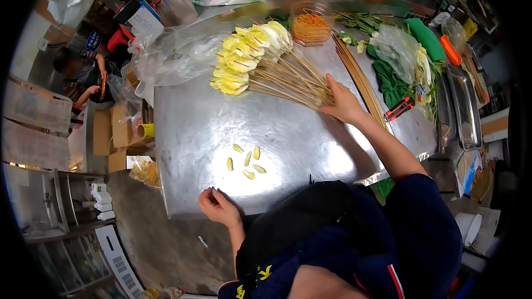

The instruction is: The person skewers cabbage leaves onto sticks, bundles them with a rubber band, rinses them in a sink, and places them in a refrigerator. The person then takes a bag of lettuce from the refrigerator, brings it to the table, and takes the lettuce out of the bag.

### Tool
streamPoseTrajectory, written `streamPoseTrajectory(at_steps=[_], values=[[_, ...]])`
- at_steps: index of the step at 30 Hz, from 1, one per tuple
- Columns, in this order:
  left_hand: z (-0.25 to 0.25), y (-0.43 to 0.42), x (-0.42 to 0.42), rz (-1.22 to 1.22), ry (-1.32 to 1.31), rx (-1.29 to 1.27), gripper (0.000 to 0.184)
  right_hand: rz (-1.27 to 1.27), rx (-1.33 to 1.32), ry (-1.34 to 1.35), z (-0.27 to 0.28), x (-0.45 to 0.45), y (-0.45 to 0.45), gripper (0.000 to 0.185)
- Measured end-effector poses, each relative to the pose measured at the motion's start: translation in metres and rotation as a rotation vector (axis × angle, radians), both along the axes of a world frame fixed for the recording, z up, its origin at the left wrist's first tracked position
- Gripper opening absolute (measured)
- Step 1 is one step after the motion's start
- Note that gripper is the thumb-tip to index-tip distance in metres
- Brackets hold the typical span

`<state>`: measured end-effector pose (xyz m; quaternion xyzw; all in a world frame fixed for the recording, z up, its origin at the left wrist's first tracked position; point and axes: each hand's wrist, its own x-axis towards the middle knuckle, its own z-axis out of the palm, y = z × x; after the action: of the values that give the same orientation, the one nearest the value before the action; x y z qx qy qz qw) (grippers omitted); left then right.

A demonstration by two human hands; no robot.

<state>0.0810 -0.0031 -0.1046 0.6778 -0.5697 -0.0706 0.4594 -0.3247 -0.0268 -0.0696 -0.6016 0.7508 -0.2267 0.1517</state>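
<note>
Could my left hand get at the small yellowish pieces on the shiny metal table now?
Probably yes: your left hand is at the near edge of the shiny metal table, close to the small yellowish pieces, with only bare metal visible between. Whether it holds anything is unclear.

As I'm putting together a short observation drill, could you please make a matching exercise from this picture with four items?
Column one
1. Right hand
2. Left hand
3. Box cutter
4. Small yellowish pieces

Column two
A. Red and black
B. Loosely clustered on the metal tabletop
C. At the bare stick ends of the leaf skewers
D. By the tabletop's near edge, fingers curled

Right pairs: 1-C, 2-D, 3-A, 4-B
</note>
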Motion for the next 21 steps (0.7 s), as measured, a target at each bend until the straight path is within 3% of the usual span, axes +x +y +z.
streamPoseTrajectory(at_steps=[10, 13, 14, 17, 19, 21], values=[[-0.004, 0.000, 0.002, 0.008, -0.052, -0.043, 0.012, 0.038, -0.039, -0.049, 0.008, 0.003, 0.004, 0.090], [-0.003, -0.003, 0.002, 0.034, -0.109, -0.051, 0.012, -0.055, -0.215, 0.341, 0.010, 0.014, 0.011, 0.086], [0.001, -0.003, 0.002, 0.035, -0.141, -0.053, 0.012, -0.058, -0.246, 0.254, 0.018, 0.021, 0.013, 0.076], [0.003, 0.002, 0.002, 0.038, -0.153, -0.039, 0.011, 0.203, -0.155, -0.204, 0.025, 0.063, 0.027, 0.068], [0.001, 0.001, 0.004, 0.045, -0.163, -0.046, 0.010, 0.488, -0.002, -0.142, 0.023, 0.113, 0.037, 0.063], [0.002, 0.002, 0.004, 0.044, -0.153, -0.052, 0.010, 0.677, -0.191, -0.083, 0.010, 0.154, 0.039, 0.071]])
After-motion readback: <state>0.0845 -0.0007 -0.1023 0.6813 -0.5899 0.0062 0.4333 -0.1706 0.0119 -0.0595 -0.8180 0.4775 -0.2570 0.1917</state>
